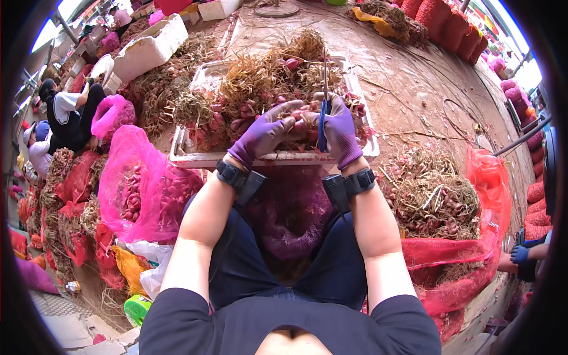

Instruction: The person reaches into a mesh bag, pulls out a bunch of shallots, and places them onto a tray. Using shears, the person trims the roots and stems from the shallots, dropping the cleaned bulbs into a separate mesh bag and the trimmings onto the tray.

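Both my hands wear purple gloves with greyish palms. My left hand (264, 133) is closed around a few pinkish-red shallots (303, 114) at the near side of a white foam tray (222, 158). In my right hand (342, 130) is a pair of scissors (322, 127) with blue handles, its blades pointing away from me. The fingertips of the two hands come close together over the shallots. Heaped in the tray are more shallots with dry, straw-coloured stalks (251, 77). Part of what my left hand holds is hidden by its fingers.
Between my knees hangs a purple mesh bag (290, 219). A pink mesh bag of shallots (133, 183) stands left, a red mesh bag (444, 254) with stalky shallots right. Another person (71, 112) sits at the left. Full red sacks (435, 21) line the far right.
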Demonstrator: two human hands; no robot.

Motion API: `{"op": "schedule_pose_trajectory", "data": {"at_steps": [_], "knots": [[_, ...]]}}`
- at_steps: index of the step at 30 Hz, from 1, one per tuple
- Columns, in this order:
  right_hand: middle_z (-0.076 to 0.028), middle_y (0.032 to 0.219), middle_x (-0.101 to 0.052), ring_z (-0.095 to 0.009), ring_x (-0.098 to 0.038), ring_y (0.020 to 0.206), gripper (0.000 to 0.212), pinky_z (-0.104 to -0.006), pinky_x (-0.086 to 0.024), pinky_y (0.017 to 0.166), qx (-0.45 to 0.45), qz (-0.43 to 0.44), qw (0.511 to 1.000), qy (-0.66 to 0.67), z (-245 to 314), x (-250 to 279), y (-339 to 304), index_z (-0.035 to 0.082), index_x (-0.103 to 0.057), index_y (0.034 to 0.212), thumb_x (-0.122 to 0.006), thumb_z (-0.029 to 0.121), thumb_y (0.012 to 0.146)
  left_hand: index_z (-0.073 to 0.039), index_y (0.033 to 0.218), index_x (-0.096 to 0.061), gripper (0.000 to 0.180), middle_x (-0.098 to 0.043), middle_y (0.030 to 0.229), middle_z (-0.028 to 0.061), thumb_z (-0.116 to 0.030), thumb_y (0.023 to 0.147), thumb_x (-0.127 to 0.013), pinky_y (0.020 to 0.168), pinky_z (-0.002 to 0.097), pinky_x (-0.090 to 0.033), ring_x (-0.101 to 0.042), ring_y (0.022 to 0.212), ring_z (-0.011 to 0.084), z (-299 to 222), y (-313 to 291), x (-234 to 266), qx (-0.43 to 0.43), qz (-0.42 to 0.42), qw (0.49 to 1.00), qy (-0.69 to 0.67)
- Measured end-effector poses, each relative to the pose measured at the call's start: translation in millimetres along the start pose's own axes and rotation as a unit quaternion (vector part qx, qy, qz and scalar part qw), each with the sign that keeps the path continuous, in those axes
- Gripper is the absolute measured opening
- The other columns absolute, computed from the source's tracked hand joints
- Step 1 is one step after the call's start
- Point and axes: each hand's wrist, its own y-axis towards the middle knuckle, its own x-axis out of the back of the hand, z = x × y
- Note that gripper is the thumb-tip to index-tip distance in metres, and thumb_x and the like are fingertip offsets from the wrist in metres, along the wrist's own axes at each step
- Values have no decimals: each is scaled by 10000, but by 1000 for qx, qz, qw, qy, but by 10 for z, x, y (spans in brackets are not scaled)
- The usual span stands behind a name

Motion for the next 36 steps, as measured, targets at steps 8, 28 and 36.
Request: {"op": "schedule_pose_trajectory", "data": {"at_steps": [8, 28, 36], "knots": [[-72, 765, -603, -136, -623, 635, 290, -249, -527, 513, 4, -100, 995, -1, -120, 29, 19, 24, -515, 952, -718, -21, 750, -29, 1341, -415, 397, -557, 1223, 80, -183, 981, -476, 929, 338, -493, -582, 1063, 172, -40, 34, -98, 44, -80, 976, 197], [-132, 897, -659, -183, -662, 759, 351, -291, -562, 622, -11, 28, 1000, -4, -61, 37, 20, 30, -483, 1016, -675, -51, 734, 11, 1399, -302, 518, -525, 1269, 114, -91, 943, -524, 887, 287, -497, -556, 1092, 156, 66, 32, -112, -23, -185, 982, 22], [-204, 992, -653, -270, -670, 861, 230, -298, -574, 659, -100, 80, 972, 197, 1, 99, -50, -36, -474, 1052, -567, -24, 841, -13, 1332, -401, 418, -548, 1245, 101, -126, 950, -527, 829, 284, -511, -582, 1034, 149, -11, 16, -120, -54, -117, 992, -11]]}}
